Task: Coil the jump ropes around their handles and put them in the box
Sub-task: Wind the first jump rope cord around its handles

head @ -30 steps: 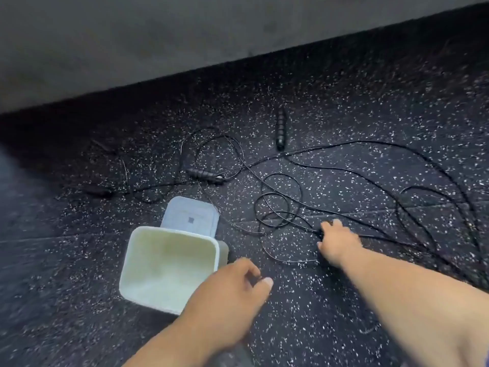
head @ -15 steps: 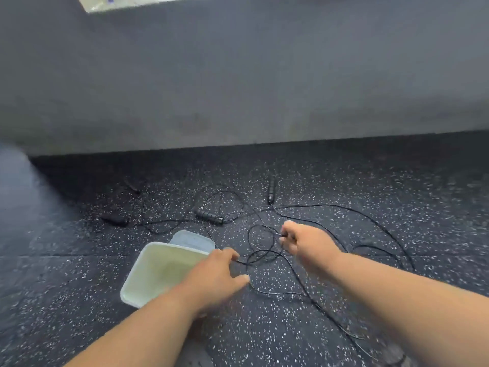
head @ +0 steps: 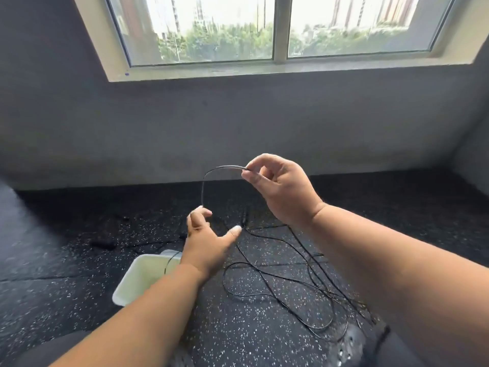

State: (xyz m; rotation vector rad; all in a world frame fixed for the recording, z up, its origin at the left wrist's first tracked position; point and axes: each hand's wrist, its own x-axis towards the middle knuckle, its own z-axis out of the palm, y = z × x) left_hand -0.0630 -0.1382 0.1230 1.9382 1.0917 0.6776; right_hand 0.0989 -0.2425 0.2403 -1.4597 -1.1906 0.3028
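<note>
On a speckled gym floor [head: 79, 260] below a window [head: 275, 30], a person begins sorting tangled jump ropes. At about 9 o'clock from the frame's centre, a dark handle [head: 103, 244] lies on the floor, well apart from the hands; a second, fainter dark shape beyond it is too blurred to name. The white box [head: 137, 283] sits at 7 o'clock, open and holding no rope, though a thin strand crosses its far rim. The left hand [head: 209, 245], which half a second ago hovered low beside the box, has come up with thumb spread and fingers loosely curled near the hanging rope; whether they actually grip it cannot be told. Above it, a loop of rope [head: 205, 181] arcs from the left fingers up to the right hand [head: 280, 189], which a second ago was pressed to the floor among the strands and now pinches the cord between thumb and forefinger at 12 o'clock, lifted well clear of the floor. Another handle [head: 244, 218] lies upright in the view between the two hands, on the floor behind them. At 4 to 5 o'clock the rest of the ropes [head: 291, 284] sprawl in slack overlapping loops. The lift suggests one rope has been picked out of the tangle; the coiling itself has not yet begun, and no handle is in hand, so the likely next need is to follow this cord to its handle.
</note>
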